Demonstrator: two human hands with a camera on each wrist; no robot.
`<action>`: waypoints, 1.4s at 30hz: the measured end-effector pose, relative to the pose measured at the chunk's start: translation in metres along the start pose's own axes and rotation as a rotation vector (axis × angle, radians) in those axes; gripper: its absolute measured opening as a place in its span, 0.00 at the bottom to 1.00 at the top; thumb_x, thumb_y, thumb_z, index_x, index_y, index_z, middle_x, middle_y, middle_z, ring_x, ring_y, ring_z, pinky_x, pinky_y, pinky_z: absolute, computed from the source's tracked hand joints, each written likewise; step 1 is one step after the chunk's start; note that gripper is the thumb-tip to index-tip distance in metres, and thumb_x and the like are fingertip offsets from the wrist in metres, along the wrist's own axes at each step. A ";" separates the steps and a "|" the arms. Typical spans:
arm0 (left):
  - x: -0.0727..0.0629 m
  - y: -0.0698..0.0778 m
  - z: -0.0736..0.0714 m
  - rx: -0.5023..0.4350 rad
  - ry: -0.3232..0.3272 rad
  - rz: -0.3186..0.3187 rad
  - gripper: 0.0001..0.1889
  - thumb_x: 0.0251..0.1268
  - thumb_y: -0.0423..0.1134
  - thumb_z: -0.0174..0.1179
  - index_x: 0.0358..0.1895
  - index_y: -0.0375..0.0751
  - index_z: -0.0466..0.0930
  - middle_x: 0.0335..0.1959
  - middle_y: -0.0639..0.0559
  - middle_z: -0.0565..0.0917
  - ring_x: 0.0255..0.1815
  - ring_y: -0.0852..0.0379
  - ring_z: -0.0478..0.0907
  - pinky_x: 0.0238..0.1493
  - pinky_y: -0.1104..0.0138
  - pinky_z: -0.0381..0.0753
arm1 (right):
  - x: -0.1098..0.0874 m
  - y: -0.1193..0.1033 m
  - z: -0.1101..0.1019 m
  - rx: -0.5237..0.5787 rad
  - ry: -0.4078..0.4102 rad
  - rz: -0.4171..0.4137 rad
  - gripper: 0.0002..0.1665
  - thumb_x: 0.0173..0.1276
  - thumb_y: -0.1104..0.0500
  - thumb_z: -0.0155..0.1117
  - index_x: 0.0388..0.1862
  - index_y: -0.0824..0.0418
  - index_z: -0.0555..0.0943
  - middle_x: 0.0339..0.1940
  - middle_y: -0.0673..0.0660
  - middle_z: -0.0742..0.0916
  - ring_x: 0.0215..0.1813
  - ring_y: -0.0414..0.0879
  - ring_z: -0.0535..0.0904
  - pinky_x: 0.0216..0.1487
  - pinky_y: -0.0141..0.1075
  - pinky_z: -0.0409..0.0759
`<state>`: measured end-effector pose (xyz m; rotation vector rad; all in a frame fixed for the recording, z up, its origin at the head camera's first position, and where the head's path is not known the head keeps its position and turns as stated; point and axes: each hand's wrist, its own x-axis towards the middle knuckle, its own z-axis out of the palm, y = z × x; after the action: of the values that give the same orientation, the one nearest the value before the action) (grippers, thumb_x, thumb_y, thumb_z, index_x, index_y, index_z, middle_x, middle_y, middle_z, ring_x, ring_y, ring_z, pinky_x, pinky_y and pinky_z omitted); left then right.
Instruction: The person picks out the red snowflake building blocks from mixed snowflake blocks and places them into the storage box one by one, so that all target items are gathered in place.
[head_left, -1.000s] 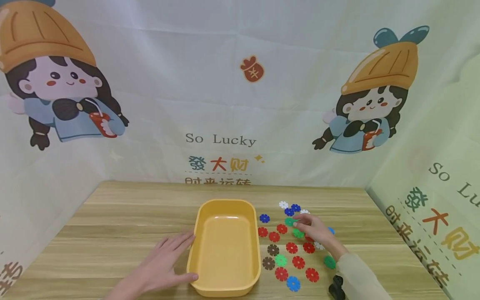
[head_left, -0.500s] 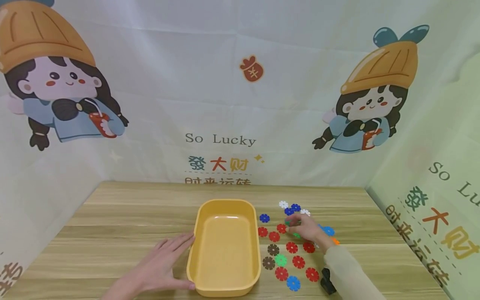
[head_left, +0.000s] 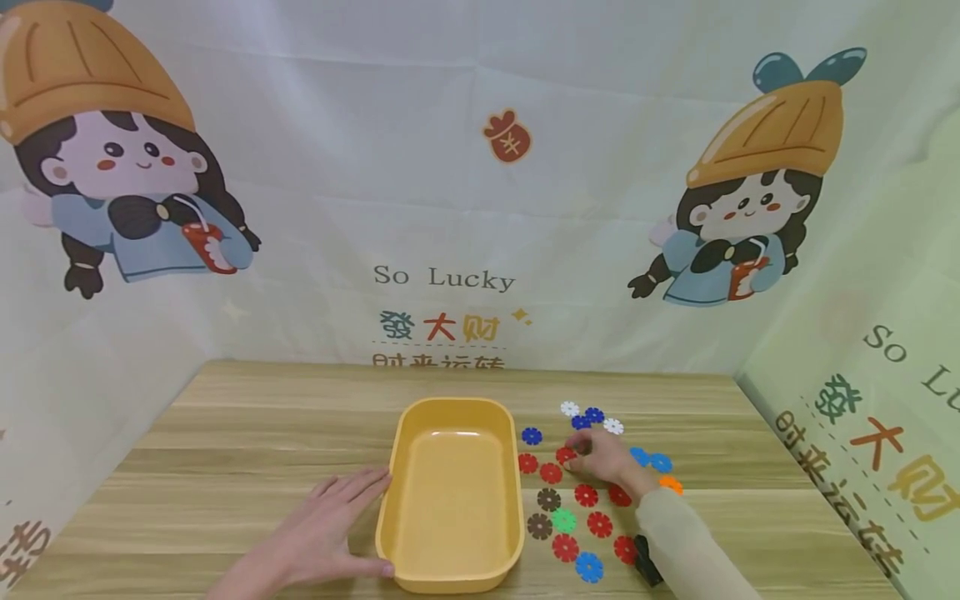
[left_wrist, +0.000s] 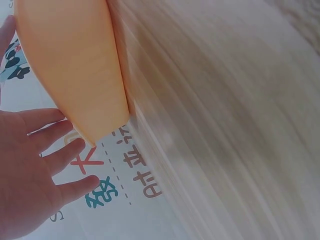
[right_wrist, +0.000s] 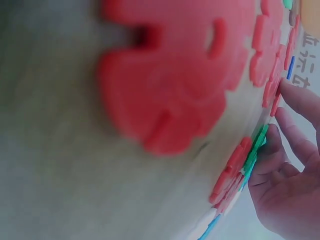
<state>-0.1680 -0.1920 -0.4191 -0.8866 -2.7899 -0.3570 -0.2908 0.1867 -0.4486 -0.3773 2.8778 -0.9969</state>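
Red disc (head_left: pixel 562 455) right at bent R fingers (head_left: pixel 580 441), pinch unclear; L fingers (head_left: pixel 363 482) spread agst yel. tub (head_left: pixel 450 508)

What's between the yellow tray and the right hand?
In the head view, a red disc beside the yellow tray, then another red disc nearer the right hand. A dark blue disc lies behind the first; a third red disc sits by the hand.

The left hand (head_left: pixel 322 527) has spread fingers (head_left: pixel 362 485); the right's (head_left: pixel 603 457) bend.

An apparently fabric backdrop (head_left: pixel 360 158) with cartoon figures (head_left: pixel 738 237) hangs behind the wood-grained table (head_left: pixel 277 425).
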 end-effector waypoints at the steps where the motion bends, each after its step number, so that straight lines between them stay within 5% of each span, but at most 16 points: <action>1: 0.000 0.000 0.000 0.001 0.001 0.001 0.52 0.38 0.75 0.50 0.60 0.33 0.64 0.61 0.45 0.64 0.60 0.46 0.61 0.55 0.47 0.58 | 0.001 0.000 0.000 -0.012 -0.001 -0.004 0.16 0.47 0.62 0.69 0.37 0.63 0.79 0.30 0.53 0.75 0.35 0.46 0.70 0.35 0.40 0.71; 13: 0.000 0.001 -0.001 0.010 0.005 0.003 0.52 0.39 0.75 0.49 0.60 0.33 0.64 0.61 0.44 0.65 0.59 0.46 0.62 0.55 0.47 0.59 | 0.007 -0.003 -0.002 -0.007 -0.034 0.009 0.16 0.43 0.66 0.70 0.32 0.63 0.76 0.29 0.52 0.76 0.35 0.46 0.71 0.40 0.41 0.72; 31: 0.001 0.000 -0.001 0.006 -0.022 -0.003 0.52 0.39 0.75 0.49 0.60 0.33 0.64 0.61 0.44 0.65 0.59 0.45 0.61 0.54 0.47 0.60 | 0.000 -0.003 -0.006 0.009 -0.073 -0.137 0.15 0.48 0.69 0.67 0.34 0.62 0.73 0.21 0.51 0.75 0.26 0.43 0.70 0.26 0.35 0.70; 38: 0.001 0.000 0.000 0.012 0.003 0.007 0.52 0.38 0.75 0.49 0.60 0.33 0.65 0.61 0.44 0.65 0.59 0.46 0.62 0.54 0.48 0.60 | 0.000 -0.001 -0.006 0.256 -0.101 0.002 0.14 0.50 0.73 0.62 0.36 0.66 0.74 0.23 0.56 0.76 0.23 0.46 0.75 0.25 0.36 0.77; 42: 0.001 0.000 0.000 0.003 -0.004 0.005 0.52 0.39 0.75 0.50 0.60 0.32 0.64 0.61 0.44 0.65 0.59 0.45 0.62 0.54 0.48 0.60 | 0.001 0.002 -0.009 0.352 -0.106 -0.006 0.13 0.51 0.74 0.59 0.38 0.70 0.73 0.24 0.58 0.77 0.24 0.48 0.77 0.27 0.38 0.78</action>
<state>-0.1687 -0.1916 -0.4184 -0.8940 -2.7908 -0.3504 -0.2932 0.1933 -0.4427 -0.3953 2.5405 -1.4048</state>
